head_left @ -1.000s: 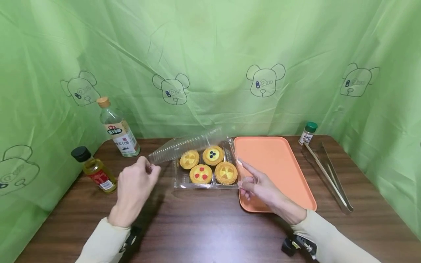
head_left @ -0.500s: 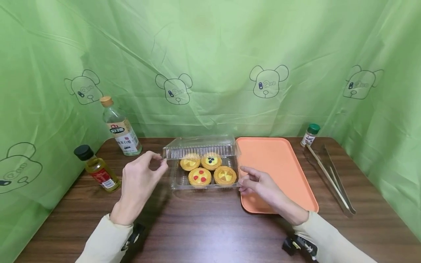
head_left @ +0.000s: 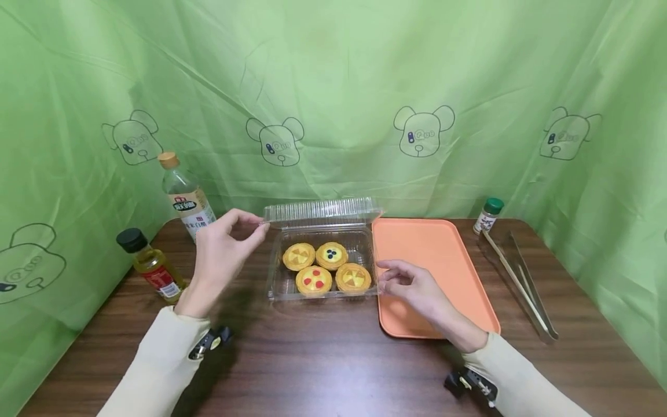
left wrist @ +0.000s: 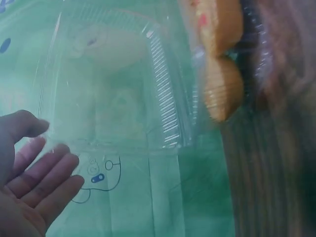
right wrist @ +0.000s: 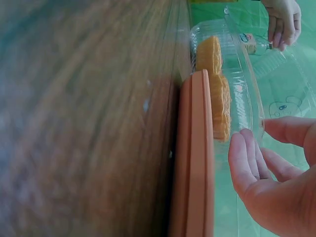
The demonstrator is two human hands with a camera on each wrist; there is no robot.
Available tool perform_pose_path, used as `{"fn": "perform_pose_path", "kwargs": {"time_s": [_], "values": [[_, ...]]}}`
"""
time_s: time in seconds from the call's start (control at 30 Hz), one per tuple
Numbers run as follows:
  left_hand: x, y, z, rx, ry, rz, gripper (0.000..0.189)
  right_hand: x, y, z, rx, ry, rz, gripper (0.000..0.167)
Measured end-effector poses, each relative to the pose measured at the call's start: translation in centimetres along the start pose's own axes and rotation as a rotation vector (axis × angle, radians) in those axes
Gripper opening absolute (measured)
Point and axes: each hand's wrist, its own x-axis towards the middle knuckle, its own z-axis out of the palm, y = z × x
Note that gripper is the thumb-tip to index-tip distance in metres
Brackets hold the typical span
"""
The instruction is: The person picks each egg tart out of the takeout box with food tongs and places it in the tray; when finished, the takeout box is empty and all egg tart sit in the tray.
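Observation:
A clear plastic clamshell box (head_left: 359, 243) stands mid-table with several egg tarts in it, one tart (head_left: 314, 280) dotted red and another (head_left: 332, 255) dotted dark blue. Its hinged lid (head_left: 323, 212) is raised and leans back. My left hand (head_left: 224, 252) pinches the lid's front left corner between thumb and forefinger; the left wrist view shows the other fingers of that hand (left wrist: 42, 173) loosely spread. At the box's right side, my right hand (head_left: 414, 289) holds the rim between thumb and fingers. The right wrist view shows this hand (right wrist: 276, 168) at the rim, tarts just beyond.
An orange tray (head_left: 432, 249) lies right of the box, under my right hand. Metal tongs (head_left: 526, 284) and a green-capped shaker (head_left: 488, 215) are further right. A vinegar bottle (head_left: 187, 197) and a black-capped oil bottle (head_left: 151, 266) stand left. Green cloth (head_left: 333, 69) hangs behind.
My left hand has risen and moved slightly right, swinging the lid up and back, so the tarts are now uncovered from above. The right hand stays at the box's right rim.

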Motion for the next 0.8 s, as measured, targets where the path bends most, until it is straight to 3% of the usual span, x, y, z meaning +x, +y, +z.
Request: {"fn": "perform_pose_path", "kwargs": {"time_s": [0.33,0.57,0.8], "values": [[4.1,-1.5,0.2,-0.048,-0.046,-0.074,0.018,0.1,0.4,-0.5,-0.035,-0.012,-0.005,0.047],[5.8,-2.6,0.6,-0.095,-0.064,-0.134,0.021,-0.2,0.2,-0.6,-0.037,-0.055,-0.001,0.047],[7.7,-3.1,1.1,-0.112,-0.127,-0.192,0.024,-0.5,-0.3,-0.6,-0.007,-0.087,0.013,0.05]]}}
